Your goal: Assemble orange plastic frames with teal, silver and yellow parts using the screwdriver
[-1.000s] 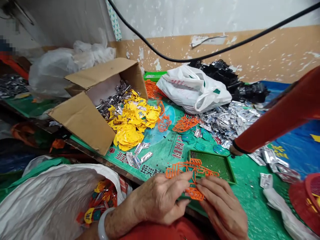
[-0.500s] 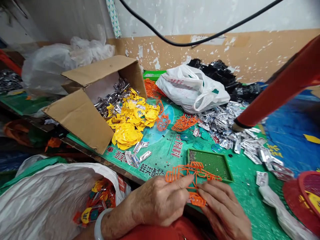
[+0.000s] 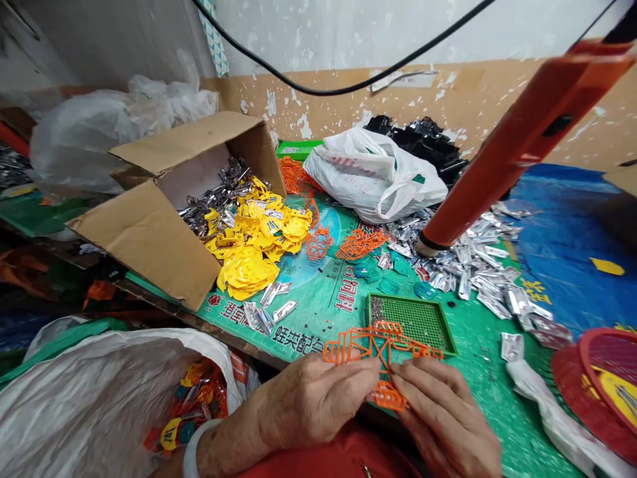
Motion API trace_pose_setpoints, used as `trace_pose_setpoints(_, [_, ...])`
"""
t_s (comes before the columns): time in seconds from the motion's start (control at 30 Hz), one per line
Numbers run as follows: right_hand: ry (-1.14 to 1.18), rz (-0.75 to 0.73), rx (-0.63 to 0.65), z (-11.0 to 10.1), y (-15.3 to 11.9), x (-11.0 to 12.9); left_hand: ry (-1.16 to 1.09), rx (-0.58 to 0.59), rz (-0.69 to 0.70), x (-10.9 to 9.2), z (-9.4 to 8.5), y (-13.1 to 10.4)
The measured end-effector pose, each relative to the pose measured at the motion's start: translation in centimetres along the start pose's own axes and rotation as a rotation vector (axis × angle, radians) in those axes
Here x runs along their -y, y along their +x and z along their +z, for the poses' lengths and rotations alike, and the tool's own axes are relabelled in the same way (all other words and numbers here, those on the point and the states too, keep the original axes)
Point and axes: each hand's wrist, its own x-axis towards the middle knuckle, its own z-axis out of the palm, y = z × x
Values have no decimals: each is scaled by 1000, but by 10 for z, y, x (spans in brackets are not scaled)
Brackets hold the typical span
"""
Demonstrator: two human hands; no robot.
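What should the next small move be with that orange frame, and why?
I'd probably ease the orange frame slightly toward the body, using both the left hand and the right hand, which grip its near side. Its far edge overlaps the green tray in this view, and I can't tell whether they touch.

Counted: two hands (image 3: pixel 318 401), one open cardboard box (image 3: pixel 154 245), one white carrier bag (image 3: pixel 368 179), one green mesh tray (image 3: pixel 421 320); held orange parts (image 3: pixel 389 397), indeterminate.
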Motion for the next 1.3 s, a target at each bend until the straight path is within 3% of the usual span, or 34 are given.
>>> trace_pose_setpoints(0.13, [-3, -3, -7, 0, 4, 2, 51, 70, -45, -1, 0, -1])
trace_pose_setpoints(0.3, [2, 25, -22, 3, 8, 3, -70, -26, -109, -4, -3, 5])
trace_pose_setpoints(0.57, [70, 99, 50, 1, 17, 11, -232, -51, -142, 0, -1, 5])
trace_pose_setpoints(0.87, [-6, -1, -2, -4, 12, 8, -139, -59, -120, -6, -4, 7])
trace_pose_setpoints(1.07, [-14, 19, 0, -6, 4, 5, -163, -108, -233, -7, 3, 3])
trace_pose_setpoints(1.3, [-14, 15, 3, -6, 4, 7, -145, -94, -154, -6, 1, 3])
